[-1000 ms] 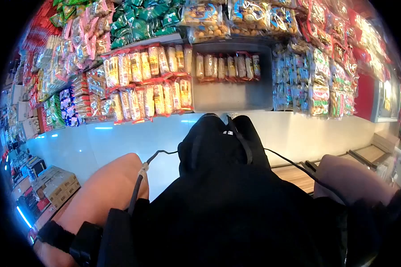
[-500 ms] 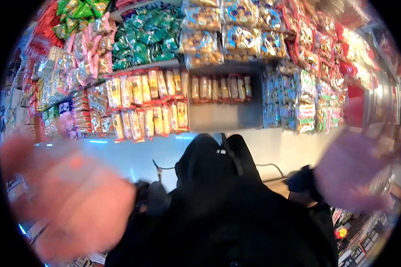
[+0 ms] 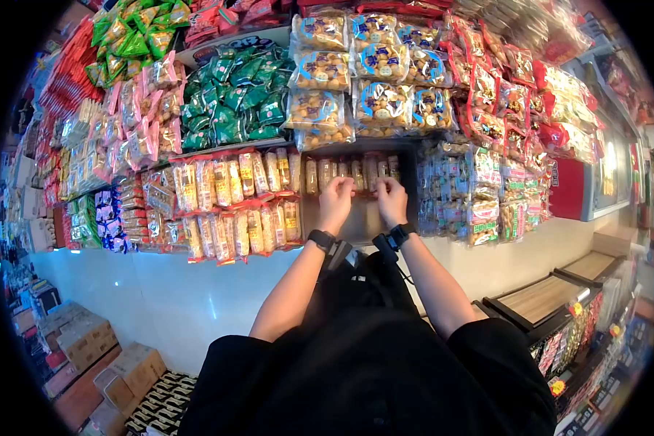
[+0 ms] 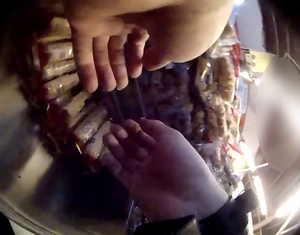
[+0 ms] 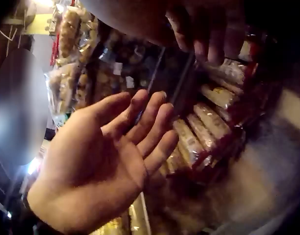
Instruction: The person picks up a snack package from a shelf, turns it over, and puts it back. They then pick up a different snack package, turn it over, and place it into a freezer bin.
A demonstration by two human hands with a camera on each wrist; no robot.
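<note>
Both hands reach into a grey bin (image 3: 360, 227) set into the display, close to a row of wrapped snack sticks (image 3: 323, 172) along its far wall. My left hand (image 3: 337, 203) is on the left side, its palm facing the other hand in the right wrist view, with the fingers loosely bent. Opposite it, a short gap away, is my right hand (image 3: 392, 200); its fingers point down toward the sticks (image 5: 208, 120) in the right wrist view. Nothing shows between the fingers of either hand.
Left of the bin stand two rows of similar red-ended packs (image 3: 247, 231). Bagged snacks (image 3: 472, 192) fill the right side. Behind the bin rise bags of round biscuits (image 3: 385, 62) and green packets (image 3: 232, 98). Cardboard boxes (image 3: 87, 338) sit lower left.
The hands, first low at the body's sides and then spread wide in a blur, have come together over the bin. The head view has shifted, showing more of the upper display.
</note>
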